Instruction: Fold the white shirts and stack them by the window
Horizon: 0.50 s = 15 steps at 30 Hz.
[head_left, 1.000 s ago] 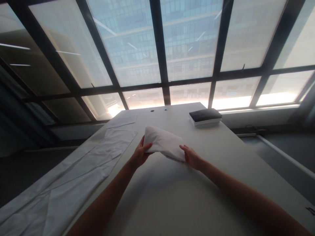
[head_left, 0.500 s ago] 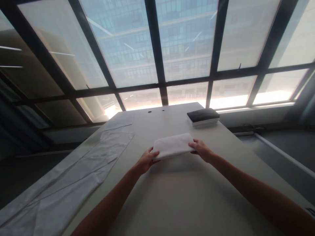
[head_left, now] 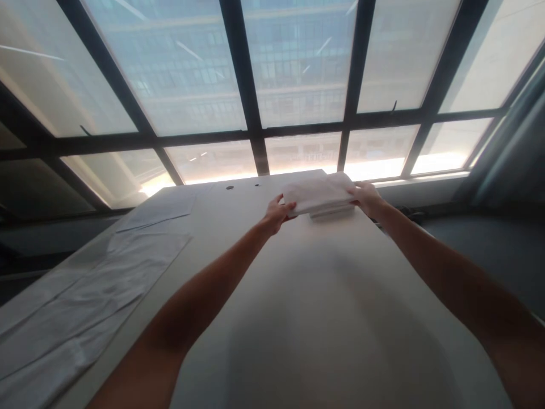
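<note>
Fingers [head_left: 290, 206] of left hand [head_left: 275, 216] and right hand [head_left: 368, 199] gripped the cloth [head_left: 317, 193] over a stack [head_left: 332, 213] at the table's [head_left: 306, 295] far right; sheets [head_left: 145, 253] lay left, windows [head_left: 298, 68] beyond, a curtain [head_left: 511, 139] right.

Spread cloths [head_left: 85, 304] lie left on the counter [head_left: 298, 318], a stack [head_left: 334, 212] at its far right; over that, a folded cloth [head_left: 317, 192] between left hand [head_left: 276, 215] and right hand [head_left: 368, 197]; windows [head_left: 298, 62] behind

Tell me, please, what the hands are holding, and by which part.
A folded white cloth: the left hand grips its left end, the right hand its right end.
</note>
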{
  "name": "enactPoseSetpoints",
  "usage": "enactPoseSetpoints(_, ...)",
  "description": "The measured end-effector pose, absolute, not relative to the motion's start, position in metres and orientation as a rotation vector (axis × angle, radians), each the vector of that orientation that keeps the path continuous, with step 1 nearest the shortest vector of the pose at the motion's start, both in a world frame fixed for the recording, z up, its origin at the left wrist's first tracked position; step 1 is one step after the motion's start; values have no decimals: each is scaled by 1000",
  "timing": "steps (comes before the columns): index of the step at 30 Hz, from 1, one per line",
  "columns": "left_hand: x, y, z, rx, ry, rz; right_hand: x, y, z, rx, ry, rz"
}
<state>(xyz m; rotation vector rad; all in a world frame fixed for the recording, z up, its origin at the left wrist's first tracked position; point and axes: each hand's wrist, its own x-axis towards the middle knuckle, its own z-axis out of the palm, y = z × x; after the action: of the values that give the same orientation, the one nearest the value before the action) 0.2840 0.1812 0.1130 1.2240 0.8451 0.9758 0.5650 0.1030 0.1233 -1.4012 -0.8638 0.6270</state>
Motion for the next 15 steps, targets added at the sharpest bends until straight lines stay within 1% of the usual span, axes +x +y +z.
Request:
enactPoseSetpoints(3, 339, 222, 123, 1245, 852, 1036, 606, 145, 133, -1400, -824, 554)
enactPoseSetpoints(7, 384, 259, 116, 1276, 929, 1036, 643, 188, 119, -1503, -811, 465)
enactPoseSetpoints(10, 398, 275, 98, 1318, 961, 993, 660, 211, 98, -1584, -819, 422)
enactPoseSetpoints(15, 398, 287, 66, 1469, 1052, 980, 670, 229, 66, -1656, -811, 356)
